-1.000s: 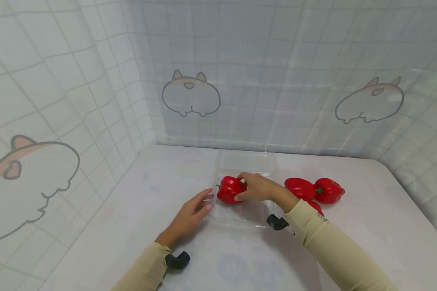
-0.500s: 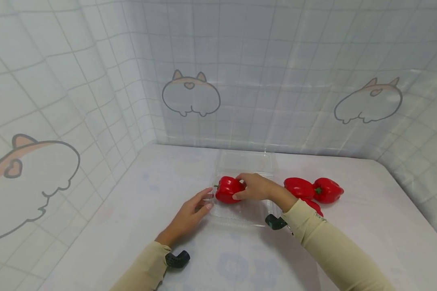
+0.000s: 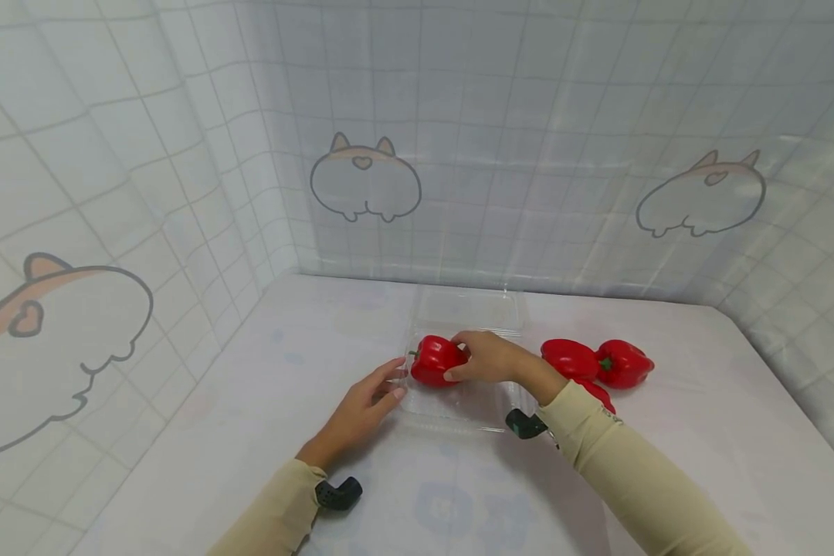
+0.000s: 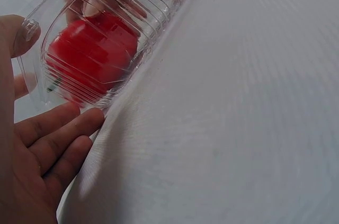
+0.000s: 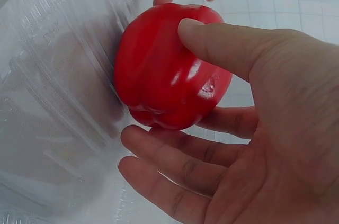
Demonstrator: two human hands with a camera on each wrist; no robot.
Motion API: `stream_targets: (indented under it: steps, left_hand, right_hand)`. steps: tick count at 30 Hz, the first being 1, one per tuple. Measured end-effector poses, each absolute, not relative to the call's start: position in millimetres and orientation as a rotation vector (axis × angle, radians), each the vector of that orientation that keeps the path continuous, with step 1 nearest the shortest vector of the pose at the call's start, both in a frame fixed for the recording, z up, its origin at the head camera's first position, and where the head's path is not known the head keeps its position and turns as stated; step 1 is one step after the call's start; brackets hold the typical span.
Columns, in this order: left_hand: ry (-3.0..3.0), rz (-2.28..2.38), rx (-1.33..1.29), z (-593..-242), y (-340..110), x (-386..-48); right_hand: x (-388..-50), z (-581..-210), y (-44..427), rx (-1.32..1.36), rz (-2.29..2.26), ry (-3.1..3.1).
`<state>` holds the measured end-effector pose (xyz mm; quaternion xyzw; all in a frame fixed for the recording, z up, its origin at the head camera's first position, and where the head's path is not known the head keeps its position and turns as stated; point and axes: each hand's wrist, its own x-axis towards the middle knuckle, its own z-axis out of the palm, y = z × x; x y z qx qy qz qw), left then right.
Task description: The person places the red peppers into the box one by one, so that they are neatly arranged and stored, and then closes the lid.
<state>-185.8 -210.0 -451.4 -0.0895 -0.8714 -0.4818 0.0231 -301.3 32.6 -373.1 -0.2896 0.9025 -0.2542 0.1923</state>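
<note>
In the head view my right hand (image 3: 486,357) grips a red bell pepper (image 3: 433,361) at the left side of a clear plastic clamshell container (image 3: 479,405). The right wrist view shows the thumb on top of the pepper (image 5: 159,70) and fingers beneath it; its stem end points left in the head view. My left hand (image 3: 361,405) is at the container's left wall, fingers extended and mostly straight. In the left wrist view, fingertips of that hand (image 4: 50,150) touch or nearly touch the ribbed plastic wall (image 4: 124,83).
The container's lid (image 3: 469,309) lies open toward the back wall. Several other red bell peppers lie to the right, including one at the far right (image 3: 624,364) and one beside it (image 3: 568,358), partly behind the right sleeve (image 3: 625,463). White tiled-pattern sheeting (image 3: 500,154) encloses the table.
The pepper and right hand have shifted very slightly left inside the container. My left hand stays at the container's left wall.
</note>
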Motion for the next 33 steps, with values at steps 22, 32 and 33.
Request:
stream_targets:
  steps: [22,32,33]
  left_hand:
    - [-2.695,-1.495,-0.296,-454,-212,-189]
    - [-2.689,-1.503,-0.286,-456,-211,-190]
    - [-2.690,-1.500,-0.286,-456,-211,-190]
  right_hand:
    - [-287,-347,92,-0.815,-1.039,2.486]
    - [-275,-355,123,-0.794,-1.240,2.506]
    - [-274,-356,126,-0.793,-1.254,2.509]
